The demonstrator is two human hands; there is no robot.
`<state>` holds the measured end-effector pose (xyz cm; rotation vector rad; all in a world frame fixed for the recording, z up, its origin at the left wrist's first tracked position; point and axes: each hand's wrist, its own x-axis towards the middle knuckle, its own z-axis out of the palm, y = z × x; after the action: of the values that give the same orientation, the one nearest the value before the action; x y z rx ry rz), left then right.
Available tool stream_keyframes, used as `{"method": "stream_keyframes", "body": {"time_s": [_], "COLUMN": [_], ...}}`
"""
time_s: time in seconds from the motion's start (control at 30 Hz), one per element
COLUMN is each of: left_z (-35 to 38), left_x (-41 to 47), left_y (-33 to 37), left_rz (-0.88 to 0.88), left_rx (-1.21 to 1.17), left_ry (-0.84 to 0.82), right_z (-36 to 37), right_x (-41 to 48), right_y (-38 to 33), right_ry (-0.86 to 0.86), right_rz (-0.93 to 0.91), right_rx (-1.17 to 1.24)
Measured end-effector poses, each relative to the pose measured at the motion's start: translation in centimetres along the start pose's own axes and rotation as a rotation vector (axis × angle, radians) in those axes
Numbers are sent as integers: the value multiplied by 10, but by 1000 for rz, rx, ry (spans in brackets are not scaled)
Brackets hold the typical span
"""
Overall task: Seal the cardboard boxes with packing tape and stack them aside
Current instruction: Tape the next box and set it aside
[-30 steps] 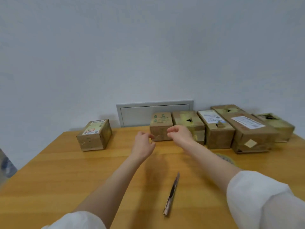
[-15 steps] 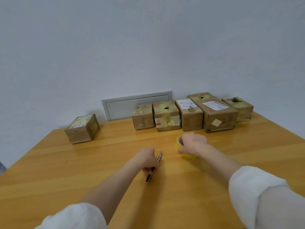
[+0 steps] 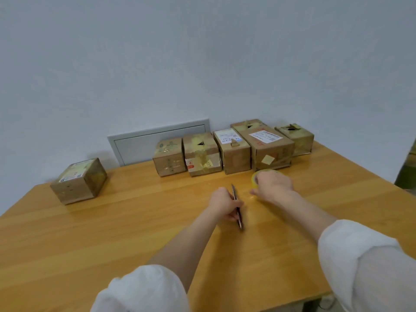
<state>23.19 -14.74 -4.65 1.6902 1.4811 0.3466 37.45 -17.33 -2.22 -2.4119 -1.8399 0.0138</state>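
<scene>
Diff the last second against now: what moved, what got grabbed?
Both hands drew back from the row of boxes. The left hand took hold of the utility knife that lay loose on the table; the right hand took hold of the tape roll. The boxes stayed put.

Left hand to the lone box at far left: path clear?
Likely yes: only bare table lies between the left hand and the lone box. But that hand grips a slim metal tool, so it would probably need to set it down first.
</scene>
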Motion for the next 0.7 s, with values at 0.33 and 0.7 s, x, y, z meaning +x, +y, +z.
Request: {"method": "stream_keyframes", "body": {"time_s": [0.33, 0.7], "left_z": [-104, -211], "left_x": [24, 107], "left_y": [-38, -82], "left_rz": [79, -32], "left_rx": [187, -251], "left_ry": [487, 556], "right_z": [-17, 1], "right_x": [39, 119], "right_y": [-130, -244], "right_ry": [174, -126], "right_rz": [-275, -156], "right_rx": [465, 680]}}
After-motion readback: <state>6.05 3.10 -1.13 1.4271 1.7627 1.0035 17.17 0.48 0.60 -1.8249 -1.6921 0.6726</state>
